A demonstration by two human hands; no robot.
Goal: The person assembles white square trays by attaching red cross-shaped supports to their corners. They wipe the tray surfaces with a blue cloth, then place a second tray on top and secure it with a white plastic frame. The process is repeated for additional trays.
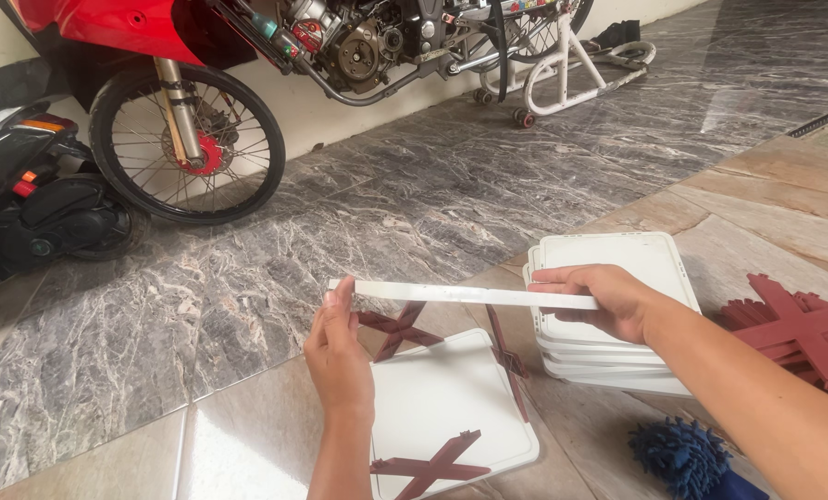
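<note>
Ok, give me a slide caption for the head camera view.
Left hand and right hand hold a white panel edge-on above a panel with dark red cross braces.

L hand point(340, 347) + R hand point(608, 298) grip white panel point(469, 294) edge-on, above panel w/ maroon cross-braces point(451, 407).

Single head-worn view, angled down and forward over tiled floor point(488, 185). Both hands seen close, at lower centre. Motorcycle point(247, 56) and wall seen farther off, along top edge.
</note>
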